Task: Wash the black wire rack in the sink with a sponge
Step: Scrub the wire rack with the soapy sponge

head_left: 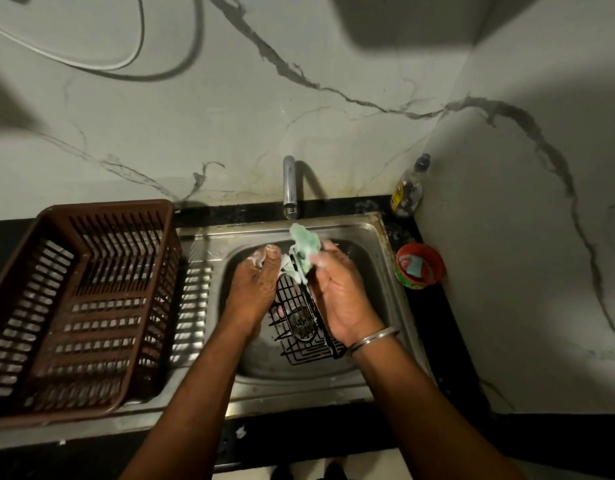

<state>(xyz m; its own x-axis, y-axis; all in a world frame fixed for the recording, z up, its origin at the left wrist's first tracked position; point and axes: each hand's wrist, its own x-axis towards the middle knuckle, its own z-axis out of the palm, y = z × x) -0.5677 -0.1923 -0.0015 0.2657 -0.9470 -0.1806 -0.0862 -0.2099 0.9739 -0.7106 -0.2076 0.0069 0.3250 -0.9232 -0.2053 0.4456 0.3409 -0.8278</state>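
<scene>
The black wire rack [301, 329] stands tilted on edge inside the steel sink [359, 233], over the drain. My left hand [252, 289] grips the rack's left side, with foam on the fingers. My right hand [340, 292] holds a soapy green sponge [304, 247] pressed against the rack's upper end, just below the tap. A metal bangle sits on my right wrist.
A chrome tap [289, 187] rises behind the sink with no water visible. A brown plastic dish basket [81, 303] fills the drainboard at left. A soap bottle [408, 188] stands in the corner, with a round red tub [420, 266] on the black counter at right.
</scene>
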